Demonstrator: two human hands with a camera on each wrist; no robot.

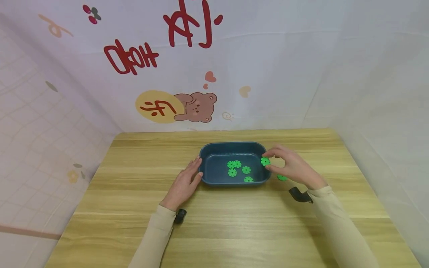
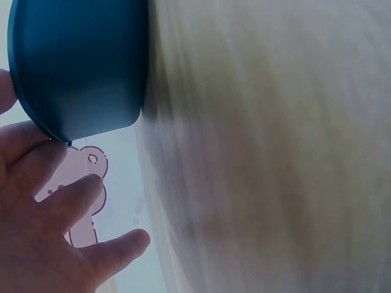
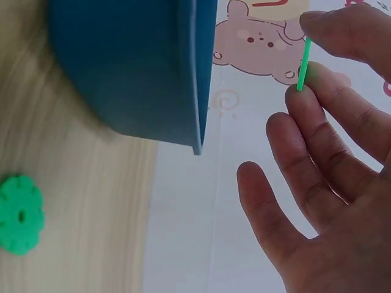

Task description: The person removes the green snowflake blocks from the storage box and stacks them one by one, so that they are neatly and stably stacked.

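A dark blue rectangular tub stands on the wooden table, with several green notched plastic discs lying inside. My left hand rests against the tub's left end; in the left wrist view its fingers are spread, some touching the rim. Above the tub's right end, my right hand pinches one green notched disc between thumb and fingers. The right wrist view shows that disc edge-on, beside the tub's rim. Another green disc lies on the table beneath the right hand, partly hidden.
The wooden table reaches back to a white cloth wall printed with a bear and red characters. Similar cloth walls rise at the left and right sides. Each wrist carries a black strap mount.
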